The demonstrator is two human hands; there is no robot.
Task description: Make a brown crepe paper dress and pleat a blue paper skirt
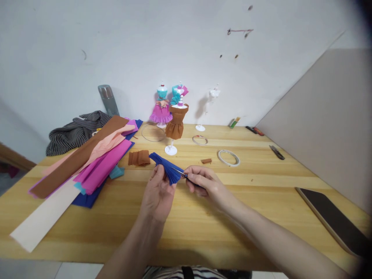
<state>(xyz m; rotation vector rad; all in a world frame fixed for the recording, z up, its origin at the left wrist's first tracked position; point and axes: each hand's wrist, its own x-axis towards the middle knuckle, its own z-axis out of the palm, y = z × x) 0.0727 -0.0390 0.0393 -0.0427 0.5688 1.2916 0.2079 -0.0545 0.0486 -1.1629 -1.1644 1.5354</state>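
My left hand (159, 193) pinches a pleated piece of blue crepe paper (167, 166) between thumb and fingers, above the middle of the table. From the right, my right hand (206, 183) grips a pair of dark-handled scissors (186, 176). Their metal blades reach onto the blue folds; whether the blades are closed on the paper I cannot tell. Just behind my hands, a small dress form (175, 122) stands upright in a brown paper dress. A folded brown crepe strip (139, 157) lies left of the blue paper, and a brown scrap (206, 161) lies beyond my right hand.
Crepe paper strips (78, 155) are heaped at left beside a striped cloth (77, 130) and a flask (108, 100). More dress forms (161, 110) stand near the wall. A tape roll (229, 158), pliers-like dark tool (276, 152) and dark tablet-like slab (331, 219) lie at right.
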